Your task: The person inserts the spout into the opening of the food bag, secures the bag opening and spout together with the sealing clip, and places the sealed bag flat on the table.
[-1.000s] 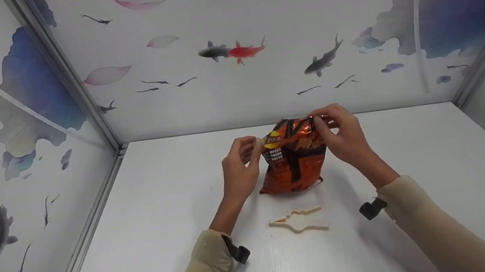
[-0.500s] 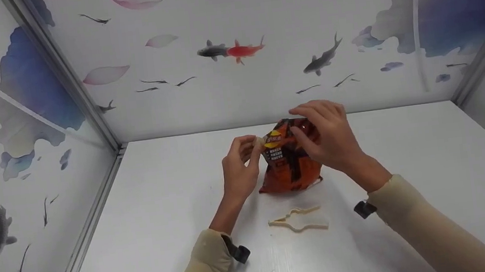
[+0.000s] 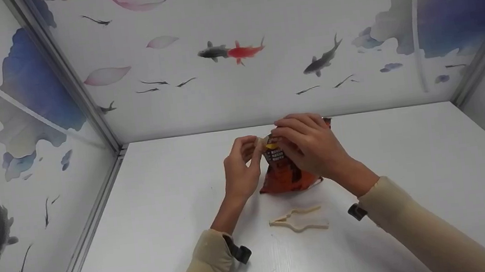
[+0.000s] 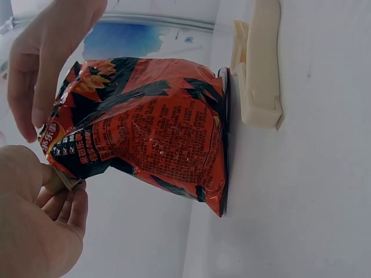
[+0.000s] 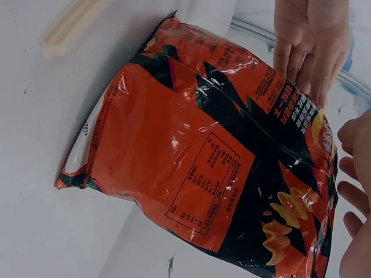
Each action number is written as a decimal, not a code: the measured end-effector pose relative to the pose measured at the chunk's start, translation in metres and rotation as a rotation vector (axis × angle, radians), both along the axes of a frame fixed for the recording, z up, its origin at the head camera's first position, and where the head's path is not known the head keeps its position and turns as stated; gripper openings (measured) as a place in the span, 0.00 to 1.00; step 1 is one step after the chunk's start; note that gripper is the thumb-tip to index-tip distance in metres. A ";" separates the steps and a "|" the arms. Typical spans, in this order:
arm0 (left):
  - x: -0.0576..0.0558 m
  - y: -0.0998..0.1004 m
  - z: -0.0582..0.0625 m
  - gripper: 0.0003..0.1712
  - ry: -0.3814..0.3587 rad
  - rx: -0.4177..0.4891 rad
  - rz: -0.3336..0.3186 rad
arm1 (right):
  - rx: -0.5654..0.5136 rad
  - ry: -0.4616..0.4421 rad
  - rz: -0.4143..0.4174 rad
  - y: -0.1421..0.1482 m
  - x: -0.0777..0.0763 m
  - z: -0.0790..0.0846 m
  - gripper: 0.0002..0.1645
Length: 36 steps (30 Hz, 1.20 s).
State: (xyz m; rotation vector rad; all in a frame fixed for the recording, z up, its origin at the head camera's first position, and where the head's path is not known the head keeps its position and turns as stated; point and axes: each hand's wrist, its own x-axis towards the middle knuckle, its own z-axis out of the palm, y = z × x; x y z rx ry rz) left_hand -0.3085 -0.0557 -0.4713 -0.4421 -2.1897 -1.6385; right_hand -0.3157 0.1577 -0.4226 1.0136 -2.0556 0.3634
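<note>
Head view: left hand (image 3: 242,168) pinches bag (image 3: 287,180) by corner, right hand (image 3: 312,142) loose at top edge, clip (image 3: 299,231) apart.

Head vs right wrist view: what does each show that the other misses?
Head only: the red fish on the back wall, both beige sleeves and the black wrist cameras.

Right wrist only: the chip pictures and boxed text panel on the snack bag.

Both: that bag, left hand, right hand and the beige clip, cropped in right wrist.

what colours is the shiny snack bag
The shiny snack bag is orange-red with jagged black patches; clearest in the right wrist view.
</note>
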 end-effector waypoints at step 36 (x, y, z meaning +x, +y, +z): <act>0.001 0.000 0.001 0.18 0.010 -0.021 -0.024 | 0.261 -0.339 -0.178 -0.008 -0.012 0.020 0.15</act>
